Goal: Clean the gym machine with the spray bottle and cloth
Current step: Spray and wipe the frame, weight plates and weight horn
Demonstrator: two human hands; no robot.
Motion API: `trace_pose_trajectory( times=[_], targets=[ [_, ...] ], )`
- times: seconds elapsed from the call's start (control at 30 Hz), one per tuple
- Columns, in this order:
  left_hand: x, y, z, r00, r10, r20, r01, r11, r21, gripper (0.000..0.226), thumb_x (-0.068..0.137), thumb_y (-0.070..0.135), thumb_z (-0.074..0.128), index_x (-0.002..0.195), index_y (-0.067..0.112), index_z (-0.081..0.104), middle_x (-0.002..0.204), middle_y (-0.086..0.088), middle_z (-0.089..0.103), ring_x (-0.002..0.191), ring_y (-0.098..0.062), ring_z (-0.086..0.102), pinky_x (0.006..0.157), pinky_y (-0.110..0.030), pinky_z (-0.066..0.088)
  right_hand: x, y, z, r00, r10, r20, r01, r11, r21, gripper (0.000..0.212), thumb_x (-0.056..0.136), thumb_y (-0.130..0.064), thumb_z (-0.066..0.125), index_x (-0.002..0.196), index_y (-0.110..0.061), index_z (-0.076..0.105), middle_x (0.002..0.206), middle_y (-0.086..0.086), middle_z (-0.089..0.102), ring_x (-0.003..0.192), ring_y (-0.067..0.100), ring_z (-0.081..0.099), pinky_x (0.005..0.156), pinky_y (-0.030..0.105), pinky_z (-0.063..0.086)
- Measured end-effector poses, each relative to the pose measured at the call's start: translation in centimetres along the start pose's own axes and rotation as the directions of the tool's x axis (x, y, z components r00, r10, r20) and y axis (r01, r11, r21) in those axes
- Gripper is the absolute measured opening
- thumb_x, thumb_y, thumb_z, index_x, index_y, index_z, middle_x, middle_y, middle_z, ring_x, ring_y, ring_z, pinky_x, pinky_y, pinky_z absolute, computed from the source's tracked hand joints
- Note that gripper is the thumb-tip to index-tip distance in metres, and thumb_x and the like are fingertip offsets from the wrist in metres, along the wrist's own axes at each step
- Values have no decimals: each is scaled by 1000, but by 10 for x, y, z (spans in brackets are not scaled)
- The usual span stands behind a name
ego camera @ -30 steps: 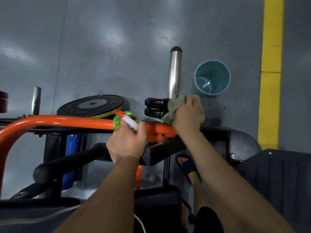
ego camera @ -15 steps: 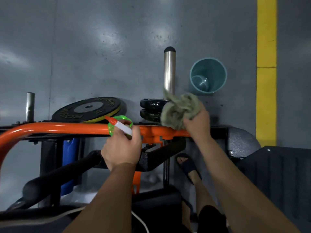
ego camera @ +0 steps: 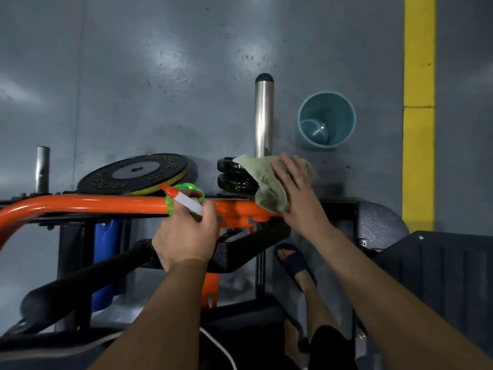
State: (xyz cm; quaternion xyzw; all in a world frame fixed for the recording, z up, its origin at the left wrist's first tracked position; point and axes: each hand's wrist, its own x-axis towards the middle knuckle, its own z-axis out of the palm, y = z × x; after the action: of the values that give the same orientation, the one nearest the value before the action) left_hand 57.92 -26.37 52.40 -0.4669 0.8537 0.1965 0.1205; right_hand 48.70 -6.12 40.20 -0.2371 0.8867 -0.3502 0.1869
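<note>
From the head view, a change is noted at once: half a second ago the cloth (ego camera: 262, 182) was bunched in a raised fist, and now it is spread and pressed down by the right hand (ego camera: 296, 193), whose fingers (ego camera: 286, 166) are laid out straight and flat on top of it. The cloth is draped over the stacked small black plates (ego camera: 232, 174) at the foot of the steel sleeve (ego camera: 263, 116), and its lower edge is trailed onto the end of the orange bar (ego camera: 80, 205) of the gym machine (ego camera: 240, 244). The left hand (ego camera: 186, 236) is kept where it was, just behind the orange bar, and the spray bottle (ego camera: 184, 200) is gripped in its curled fingers, orange nozzle aimed up and left; most of the bottle's green body is hidden by the hand. Around this, a large black plate (ego camera: 136, 172) is seen lying flat beyond the bar, a short steel post (ego camera: 42, 169) is stood at far left, and a teal bin (ego camera: 336, 113) is set on the grey floor (ego camera: 160, 76) just right of the sleeve, near a yellow line (ego camera: 418, 129). Under the arms, a padded black handle (ego camera: 80, 287) and a sandalled foot (ego camera: 292, 263) are partly covered.
</note>
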Motion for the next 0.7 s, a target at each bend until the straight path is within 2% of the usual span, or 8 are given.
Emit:
trace_pose_trajectory(
  times=[0.1, 0.17, 0.3, 0.37, 0.43, 0.5, 0.6, 0.7],
  targets=[
    [1, 0, 2, 1000, 1, -15, -1, 1000, -3, 38, 96, 51, 45, 94, 17, 62, 64, -1, 46, 78, -38, 58, 70, -40, 36, 3, 30, -13, 998, 9, 64, -9, 1000, 6, 111, 78, -11, 84, 162, -29, 14, 170, -7, 6, 157, 18, 4, 125, 49, 23],
    [0, -1, 2, 1000, -7, -15, 7, 1000, 0, 39, 96, 51, 46, 94, 15, 62, 64, 0, 43, 78, -37, 55, 70, -39, 36, 7, 35, -15, 996, 40, 78, -41, 999, 15, 104, 85, -23, 80, 162, -32, 10, 168, -10, 7, 156, 14, 9, 124, 43, 25],
    [-1, -1, 1, 1000, 4, -19, -4, 1000, -12, 39, 96, 51, 47, 95, 16, 62, 70, -4, 50, 85, -41, 61, 72, -40, 36, 13, 36, -21, 988, 131, 77, -138, 985, 100, 94, 83, -37, 81, 157, -42, 24, 153, -11, 22, 138, 2, 36, 117, 33, 36],
    [0, -1, 2, 1000, 12, -22, -12, 1000, -26, 38, 96, 51, 47, 93, 17, 62, 69, -3, 50, 84, -40, 60, 72, -40, 35, 15, 33, -24, 982, 180, 54, -187, 965, 186, 87, 78, -39, 86, 148, -46, 34, 146, -11, 31, 123, -12, 41, 112, 26, 38],
    [0, -1, 2, 1000, 14, -26, -15, 999, -38, 36, 96, 51, 47, 94, 18, 62, 67, 0, 48, 83, -39, 60, 72, -39, 35, 18, 31, -21, 976, 217, 29, -219, 959, 178, 75, 75, -42, 87, 138, -39, 47, 139, -8, 40, 110, -21, 41, 105, 25, 40],
    [1, -1, 1, 999, 22, -28, -23, 999, -41, 33, 95, 50, 47, 96, 20, 62, 70, -1, 53, 85, -39, 61, 72, -39, 37, 21, 25, -14, 978, 206, -23, -204, 977, 58, 69, 76, -42, 85, 135, -25, 53, 133, -1, 47, 110, -11, 41, 100, 28, 43],
    [1, -2, 1, 999, 37, -27, -38, 998, -39, 30, 95, 51, 46, 97, 23, 57, 83, -11, 65, 89, -41, 63, 75, -42, 42, 26, 8, -4, 978, 171, -117, -189, 968, -163, 61, 82, -28, 80, 133, -10, 52, 129, 11, 50, 121, 24, 44, 102, 42, 46],
    [1, 1, -2, 999, 36, -15, -37, 998, -55, 29, 95, 51, 46, 98, 25, 56, 81, -9, 62, 91, -41, 64, 75, -42, 41, 36, -31, 9, 962, 208, -178, -264, 873, -410, 62, 76, -10, 80, 131, -2, 52, 124, 21, 53, 117, 38, 50, 103, 49, 46]
  ],
)
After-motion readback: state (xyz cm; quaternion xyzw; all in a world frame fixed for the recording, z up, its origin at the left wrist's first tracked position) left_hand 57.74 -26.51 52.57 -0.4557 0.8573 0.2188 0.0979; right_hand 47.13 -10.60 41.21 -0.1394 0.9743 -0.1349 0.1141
